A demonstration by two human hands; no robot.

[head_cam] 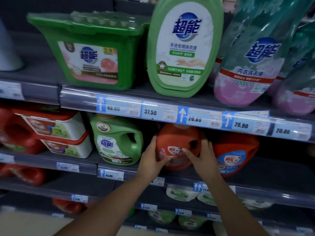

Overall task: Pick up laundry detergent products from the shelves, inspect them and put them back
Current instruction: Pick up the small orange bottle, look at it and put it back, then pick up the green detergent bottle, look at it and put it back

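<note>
A clear price rail (119,101) is running across the middle of the frame, carrying blue-and-white tags. The 37.50 tag (150,112) is sitting left of centre and the 26.90 tag (241,125) toward the right. A beige floor (25,223) is showing at lower left, and a white rounded object (8,51) is standing at upper left.

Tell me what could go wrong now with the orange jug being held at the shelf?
1. The orange jug has its top just under the price rail; lifting it could knock the tags.
2. The left grip and right grip hold its side and front, so it might slip.
3. It could bump the second orange jug beside it.
</note>
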